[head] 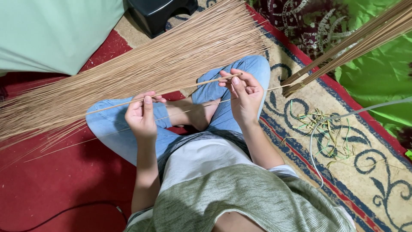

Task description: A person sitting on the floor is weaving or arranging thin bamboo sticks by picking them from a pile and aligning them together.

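I sit cross-legged on the floor in light blue jeans. My left hand (141, 114) and my right hand (243, 92) pinch the same thin tan stick (193, 85), held nearly level across my lap. Its thicker end pokes out past my right fingertips. Beyond my knees a big fan-shaped pile of the same thin sticks (146, 64) lies on the floor, running from the far left edge up toward the top centre. A second thin stick (274, 88) passes under my right hand.
A tied bundle of sticks (352, 43) slants in from the top right. Green and yellow leaf scraps (326, 133) litter the patterned rug (377, 180). A grey cable (317, 141) curves across it. A black plastic stool (159, 13) stands at the top. Green cloth (382, 73) lies at right.
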